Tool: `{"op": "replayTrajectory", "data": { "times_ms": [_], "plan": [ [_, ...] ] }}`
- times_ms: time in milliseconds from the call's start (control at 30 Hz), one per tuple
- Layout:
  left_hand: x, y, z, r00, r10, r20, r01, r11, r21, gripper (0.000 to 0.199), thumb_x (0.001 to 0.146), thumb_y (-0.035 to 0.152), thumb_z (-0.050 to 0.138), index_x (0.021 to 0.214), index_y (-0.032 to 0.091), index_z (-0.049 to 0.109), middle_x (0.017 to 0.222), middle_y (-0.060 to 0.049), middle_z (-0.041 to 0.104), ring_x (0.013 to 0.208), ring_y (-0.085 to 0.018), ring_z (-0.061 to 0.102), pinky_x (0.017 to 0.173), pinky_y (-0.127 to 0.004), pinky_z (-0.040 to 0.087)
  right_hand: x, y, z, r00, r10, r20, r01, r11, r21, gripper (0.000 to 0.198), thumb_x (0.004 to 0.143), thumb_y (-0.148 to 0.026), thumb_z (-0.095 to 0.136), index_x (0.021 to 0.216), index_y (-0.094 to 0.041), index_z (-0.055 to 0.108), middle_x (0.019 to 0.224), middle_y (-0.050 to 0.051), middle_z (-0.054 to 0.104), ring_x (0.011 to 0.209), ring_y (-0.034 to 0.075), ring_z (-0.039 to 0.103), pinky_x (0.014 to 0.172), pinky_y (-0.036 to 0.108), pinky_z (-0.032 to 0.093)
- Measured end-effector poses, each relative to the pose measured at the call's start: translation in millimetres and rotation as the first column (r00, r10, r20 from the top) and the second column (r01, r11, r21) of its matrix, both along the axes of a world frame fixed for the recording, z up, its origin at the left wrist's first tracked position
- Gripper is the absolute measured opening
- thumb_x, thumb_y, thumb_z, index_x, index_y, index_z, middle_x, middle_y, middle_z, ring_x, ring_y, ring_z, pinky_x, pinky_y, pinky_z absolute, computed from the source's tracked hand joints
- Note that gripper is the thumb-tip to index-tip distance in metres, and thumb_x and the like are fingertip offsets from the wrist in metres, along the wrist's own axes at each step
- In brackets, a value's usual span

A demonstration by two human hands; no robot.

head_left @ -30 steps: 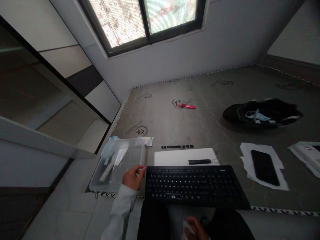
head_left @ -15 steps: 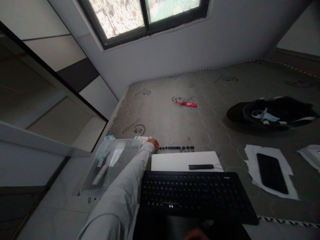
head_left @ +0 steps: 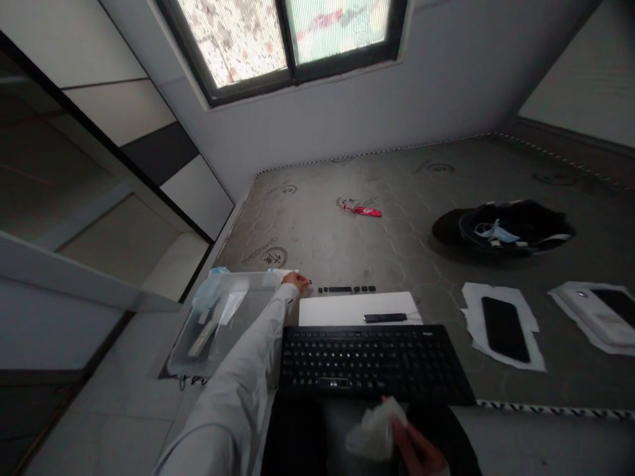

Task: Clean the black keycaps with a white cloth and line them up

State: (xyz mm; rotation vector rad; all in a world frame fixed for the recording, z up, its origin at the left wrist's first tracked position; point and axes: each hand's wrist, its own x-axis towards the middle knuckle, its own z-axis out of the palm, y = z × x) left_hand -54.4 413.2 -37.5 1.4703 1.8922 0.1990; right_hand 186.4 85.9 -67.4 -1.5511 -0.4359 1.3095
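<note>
My left hand (head_left: 296, 281) is stretched forward in a light grey sleeve, its fingertips just left of a short row of black keycaps (head_left: 347, 289) laid on the grey mat. Whether those fingers pinch anything is too small to tell. Low at the frame's bottom edge, my right hand (head_left: 419, 453) grips a crumpled white wipe (head_left: 376, 430) over my lap. A black keyboard (head_left: 372, 362) lies in front of me. Behind it a white sheet (head_left: 342, 309) carries a thin black strip (head_left: 385, 318).
A clear plastic tray (head_left: 258, 311) with packets stands left of the keyboard, at the mat's edge. On the right are a black phone (head_left: 503, 319) on white paper, a white device (head_left: 592, 317) and a dark helmet (head_left: 503, 229) holding a mask. A red wrapper (head_left: 363, 210) lies farther back.
My left hand went from the tray's near corner forward to the keycap row. My right hand has risen back into view, holding the wipe.
</note>
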Motion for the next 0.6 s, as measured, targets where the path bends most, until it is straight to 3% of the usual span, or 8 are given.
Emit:
{"op": "replayTrajectory", "data": {
  "times_ms": [100,167,233,300,333,400,467,600],
  "plan": [
    [-0.2,-38.6,44.2,0.991,0.061,0.123,-0.074,0.992,0.104,0.025,0.088,0.034,0.058,0.097,0.012,0.062,0.087,-0.003,0.066,0.065,-0.01,0.061,0.06,-0.026,0.052,-1.4,0.5,18.9,0.997,-0.05,-0.052,0.05,0.999,-0.002,0.043,0.051,-0.054,0.08,0.075,-0.019,0.076,0.072,0.01,0.076,0.078,0.031,0.072,0.062,0.035,0.059],
    [2.9,-82.9,73.7,0.971,0.06,0.23,-0.098,0.983,0.157,0.027,0.083,0.037,0.062,0.096,0.014,0.062,0.082,-0.001,0.068,0.051,-0.006,0.055,0.048,-0.019,0.045,-4.2,-1.2,31.6,0.99,-0.09,-0.112,0.09,0.996,-0.005,0.048,0.053,-0.06,0.077,0.076,-0.018,0.075,0.072,0.008,0.077,0.067,0.027,0.072,0.053,0.031,0.058],
    [9.5,-142.6,102.2,0.945,0.026,0.325,-0.087,0.981,0.175,0.03,0.081,0.04,0.063,0.096,0.015,0.062,0.081,-0.001,0.069,0.042,-0.003,0.047,0.04,-0.017,0.038,-6.6,-6.0,45.9,0.946,-0.143,-0.292,0.147,0.989,-0.007,0.047,0.05,-0.054,0.082,0.078,-0.017,0.074,0.071,0.007,0.077,0.063,0.023,0.072,0.051,0.027,0.056],
    [19.9,-211.1,126.3,0.909,-0.03,0.416,-0.047,0.983,0.175,0.033,0.076,0.045,0.066,0.093,0.016,0.063,0.073,0.001,0.068,0.035,-0.002,0.04,0.035,-0.017,0.033,-8.0,-14.9,62.3,0.925,-0.138,-0.353,0.152,0.988,0.013,0.048,0.047,-0.051,0.084,0.08,-0.018,0.074,0.073,0.006,0.077,0.063,0.022,0.072,0.05,0.026,0.056],
    [26.3,-245.2,135.4,0.849,-0.056,0.525,-0.026,0.989,0.148,0.035,0.073,0.045,0.068,0.09,0.015,0.063,0.069,0.001,0.067,0.033,-0.002,0.037,0.032,-0.016,0.03,-8.6,-20.9,70.9,0.916,-0.111,-0.386,0.134,0.99,0.032,0.048,0.047,-0.05,0.085,0.081,-0.018,0.074,0.075,0.007,0.078,0.065,0.023,0.073,0.051,0.027,0.057],
    [40.2,-305.7,147.1,0.774,-0.085,0.628,0.026,0.994,0.102,0.035,0.071,0.045,0.071,0.086,0.014,0.064,0.068,-0.001,0.068,0.032,-0.002,0.037,0.031,-0.016,0.026,-10.1,-35.3,87.6,0.896,-0.045,-0.441,0.091,0.992,0.084,0.046,0.049,-0.048,0.084,0.084,-0.019,0.075,0.081,0.008,0.078,0.07,0.025,0.073,0.057,0.031,0.059],
    [53.1,-350.1,152.1,0.781,-0.085,0.619,-0.005,0.99,0.143,0.032,0.07,0.041,0.072,0.082,0.012,0.068,0.066,-0.003,0.068,0.036,-0.003,0.039,0.034,-0.016,0.025,-12.8,-51.2,102.7,0.864,0.054,-0.501,0.018,0.99,0.139,0.045,0.05,-0.049,0.084,0.084,-0.02,0.075,0.082,0.009,0.078,0.073,0.027,0.073,0.063,0.036,0.059],
    [66.5,-396.7,158.6,0.844,-0.099,0.527,-0.081,0.948,0.307,0.025,0.072,0.037,0.069,0.084,0.015,0.072,0.073,-0.004,0.071,0.043,-0.006,0.044,0.041,-0.018,0.03,-22.0,-81.0,127.8,0.838,0.218,-0.501,-0.099,0.962,0.253,0.057,0.056,-0.069,0.07,0.078,-0.016,0.076,0.081,0.013,0.077,0.079,0.03,0.072,0.074,0.042,0.056]
  ]
}}
